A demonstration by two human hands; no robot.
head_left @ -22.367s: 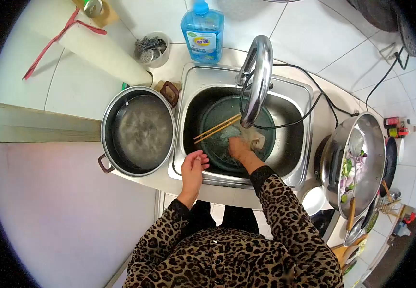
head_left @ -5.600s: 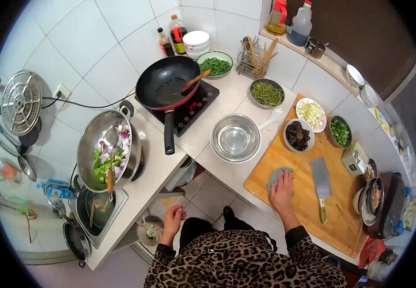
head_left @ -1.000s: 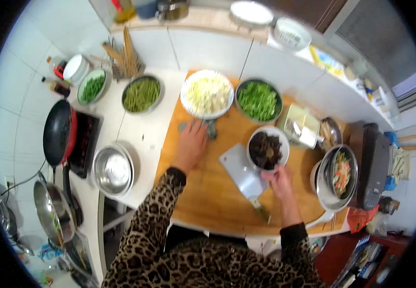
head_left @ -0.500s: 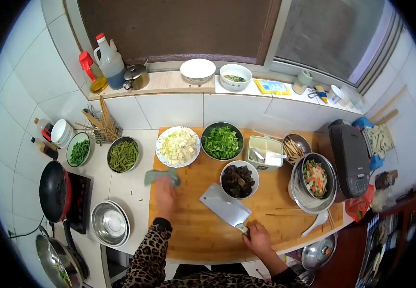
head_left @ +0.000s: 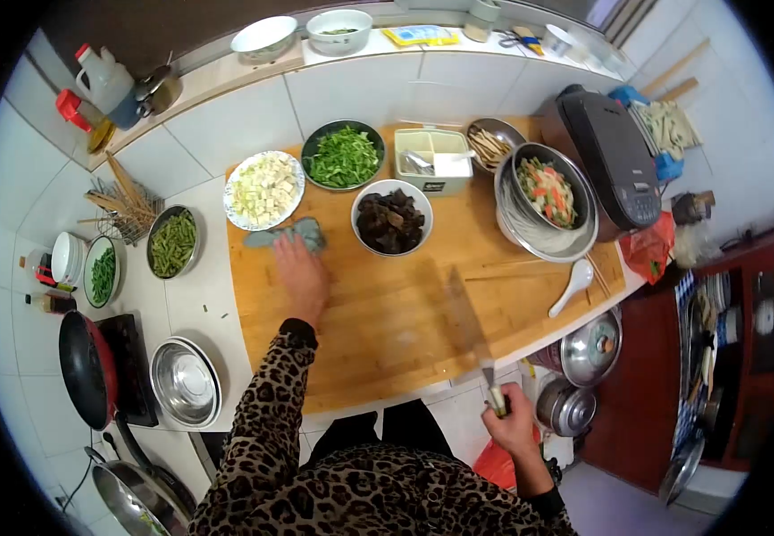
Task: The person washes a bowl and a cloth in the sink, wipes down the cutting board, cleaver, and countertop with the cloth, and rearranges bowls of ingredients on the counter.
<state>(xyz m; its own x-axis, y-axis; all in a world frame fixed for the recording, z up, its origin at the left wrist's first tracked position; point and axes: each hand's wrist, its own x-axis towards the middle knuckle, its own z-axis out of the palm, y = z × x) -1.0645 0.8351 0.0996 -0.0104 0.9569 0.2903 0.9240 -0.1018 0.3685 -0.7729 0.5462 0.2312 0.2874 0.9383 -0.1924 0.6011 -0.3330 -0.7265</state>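
My left hand point(head_left: 301, 275) presses a grey-green cloth point(head_left: 309, 234) onto the wooden board point(head_left: 351, 330), its fingers bent over the cloth. Just beyond it stands a plate of white cubes and chopped pale greens point(head_left: 264, 189). To the cloth's right is a white bowl of dark, wrinkled pieces point(head_left: 393, 220). My right hand point(head_left: 514, 420), past the board's front edge, is closed around the handle of a cleaver point(head_left: 469, 322). The motion-blurred blade points away from me over the board's right part.
Behind stand a bowl of chopped greens point(head_left: 343, 155) and a divided seasoning box point(head_left: 434, 159). On the right are a bowl of mixed vegetables point(head_left: 545, 192), a white spoon point(head_left: 572, 288) and a dark rice cooker point(head_left: 603, 161). Steel bowls point(head_left: 186, 381) and a frying pan point(head_left: 83, 371) sit left.
My right hand has lifted the cleaver off the board and drawn it right and toward me. My left hand stays on the cloth near the plate. The view has shifted and turned.
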